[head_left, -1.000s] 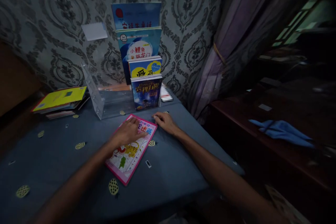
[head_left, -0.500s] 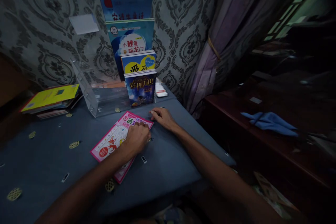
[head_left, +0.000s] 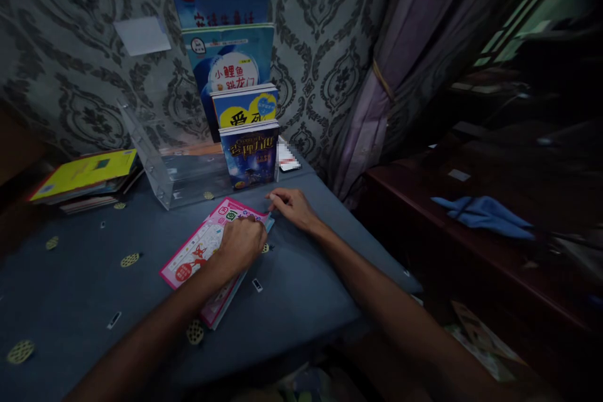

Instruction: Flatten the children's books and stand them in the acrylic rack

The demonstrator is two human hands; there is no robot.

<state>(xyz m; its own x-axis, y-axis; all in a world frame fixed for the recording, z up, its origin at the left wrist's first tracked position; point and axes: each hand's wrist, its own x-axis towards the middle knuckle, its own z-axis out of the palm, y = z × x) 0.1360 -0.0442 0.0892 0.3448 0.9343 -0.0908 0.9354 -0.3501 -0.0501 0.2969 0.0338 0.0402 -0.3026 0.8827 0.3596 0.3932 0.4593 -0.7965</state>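
While left hand (head_left: pixel 244 242) touches pink book (head_left: pixel 201 248) — right hand (head_left: pixel 293 207) lies near.

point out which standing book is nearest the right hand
The dark blue book, frontmost and lowest, just beyond the right hand. Its whole cover shows; the other standing books are partly hidden.

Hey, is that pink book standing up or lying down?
Lying down: the pink book rests on the table, printed side up, beneath the left hand. I cannot tell if it is fully shut.
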